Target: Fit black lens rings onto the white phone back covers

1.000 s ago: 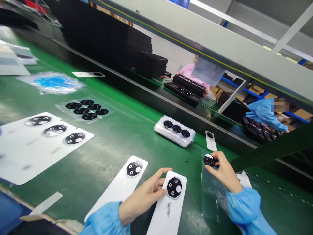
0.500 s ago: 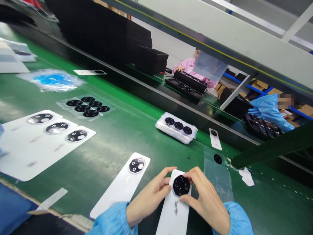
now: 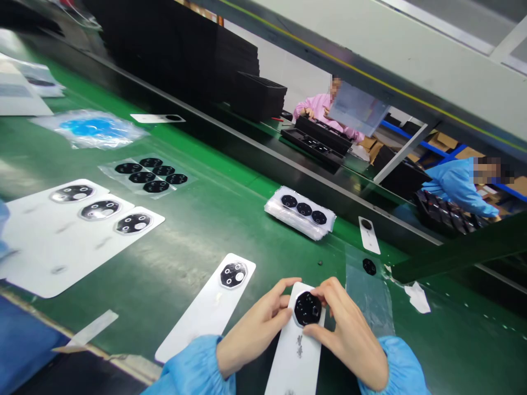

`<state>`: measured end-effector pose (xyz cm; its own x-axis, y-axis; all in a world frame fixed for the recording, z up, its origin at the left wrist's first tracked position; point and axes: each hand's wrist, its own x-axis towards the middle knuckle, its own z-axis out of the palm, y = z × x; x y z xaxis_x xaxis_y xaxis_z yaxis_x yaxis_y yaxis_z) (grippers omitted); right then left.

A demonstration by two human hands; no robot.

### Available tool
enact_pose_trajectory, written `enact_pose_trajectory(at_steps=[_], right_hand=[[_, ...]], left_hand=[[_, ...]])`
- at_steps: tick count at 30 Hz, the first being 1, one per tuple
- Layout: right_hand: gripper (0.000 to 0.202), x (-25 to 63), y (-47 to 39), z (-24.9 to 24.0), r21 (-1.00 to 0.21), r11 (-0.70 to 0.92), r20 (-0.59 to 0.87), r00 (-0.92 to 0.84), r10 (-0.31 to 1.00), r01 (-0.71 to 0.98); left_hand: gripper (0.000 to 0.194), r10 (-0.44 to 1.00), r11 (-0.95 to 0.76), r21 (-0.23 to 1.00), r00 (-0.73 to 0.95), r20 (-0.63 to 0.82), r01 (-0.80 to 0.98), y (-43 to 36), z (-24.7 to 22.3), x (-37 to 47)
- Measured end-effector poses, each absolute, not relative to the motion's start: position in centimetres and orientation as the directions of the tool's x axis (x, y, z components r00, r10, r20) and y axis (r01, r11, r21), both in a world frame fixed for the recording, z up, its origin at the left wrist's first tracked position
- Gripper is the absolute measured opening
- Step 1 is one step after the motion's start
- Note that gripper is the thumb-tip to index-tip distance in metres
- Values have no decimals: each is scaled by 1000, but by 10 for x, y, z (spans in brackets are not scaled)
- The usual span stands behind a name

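Note:
A white phone-shaped panel (image 3: 294, 362) with dark lettering lies in front of me. On its upper part sits a black camera-lens sticker (image 3: 308, 309), roughly octagonal. My left hand (image 3: 260, 326) grips the panel's left edge, fingers curled round it. The thumb and fingers of my right hand (image 3: 349, 329) close round the sticker's right side and pinch its rim. Left of my hands rests another white panel (image 3: 206, 312), with a black-and-silver camera patch (image 3: 233, 274) at its top.
Several panels (image 3: 78, 241) lie at the left. Behind are a sheet of black stickers (image 3: 154, 174), a bagged stack (image 3: 300, 214) and a blue-filled bag (image 3: 90, 127). A clear film (image 3: 366, 296) with one sticker lies right. Two people (image 3: 448, 181) work beyond the ledge.
The view has shifted slightly. Both my hands keep nearly the same hold on the panel and the sticker. The person in pink has moved their hands at the black case.

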<state>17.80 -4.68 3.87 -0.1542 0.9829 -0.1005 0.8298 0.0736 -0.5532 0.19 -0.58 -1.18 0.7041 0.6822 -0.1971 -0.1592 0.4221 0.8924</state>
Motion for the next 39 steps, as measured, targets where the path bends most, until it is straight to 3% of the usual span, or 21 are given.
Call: enact_pose_trajectory(at_steps=[19, 26, 32, 39], right_hand=[[33, 179, -46, 37, -520, 97, -87, -166, 982, 849], [36, 178, -43, 38, -447, 91, -112, -157, 981, 890], [33, 177, -43, 36, -391, 147, -50, -180, 982, 909], [41, 173, -44, 32, -322, 162, -51, -187, 981, 933]], left_hand=[[47, 682, 416, 899, 701, -208, -138, -5, -10, 2], [47, 678, 362, 927, 710, -189, -98, -6, -10, 1], [47, 680, 304, 952, 708, -189, -38, -7, -8, 1], [43, 783, 222, 973, 584, -214, 59, -16, -14, 5]])
